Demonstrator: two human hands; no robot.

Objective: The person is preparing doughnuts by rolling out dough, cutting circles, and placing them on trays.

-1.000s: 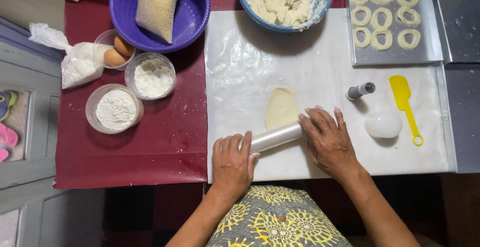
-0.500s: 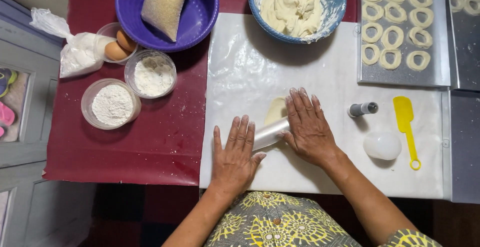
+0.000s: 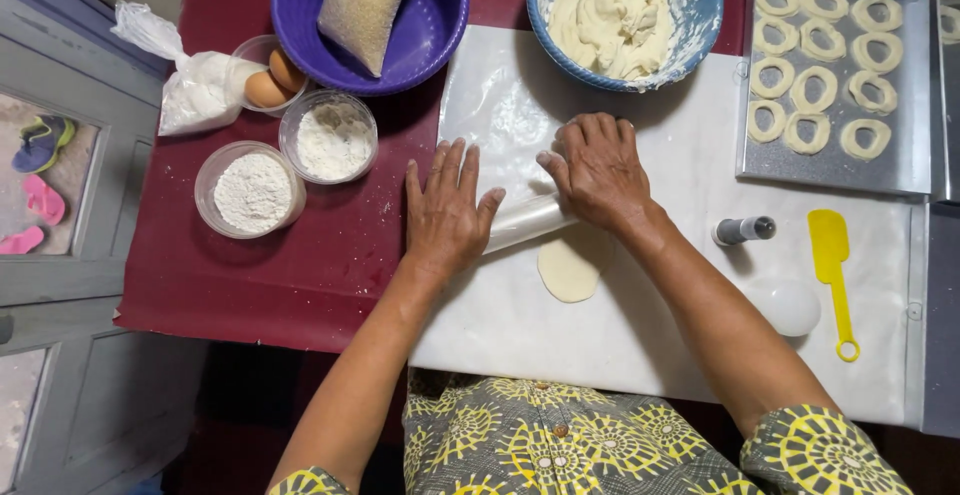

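Note:
My left hand (image 3: 443, 207) and my right hand (image 3: 598, 170) press palms down on a clear, plastic-wrapped rolling pin (image 3: 527, 223) that lies across a white sheet (image 3: 640, 335). A flat oval of pale dough (image 3: 572, 267) lies on the sheet just on my side of the pin, partly under my right wrist. Fingers of both hands are stretched flat over the pin's ends, so most of the pin is hidden.
A blue bowl of dough (image 3: 622, 17) stands beyond my right hand. A metal tray with several dough rings (image 3: 835, 85) lies at the far right. Nearby are a small grey cutter (image 3: 742, 230), a white round lid (image 3: 788, 307), a yellow spatula (image 3: 832, 260), a purple bowl (image 3: 370, 15), two flour tubs (image 3: 252, 189) and eggs (image 3: 268, 85).
Both hands have pushed the rolling pin away from me, across the dough toward the blue bowl. The dough now shows behind the pin, flatter and wider.

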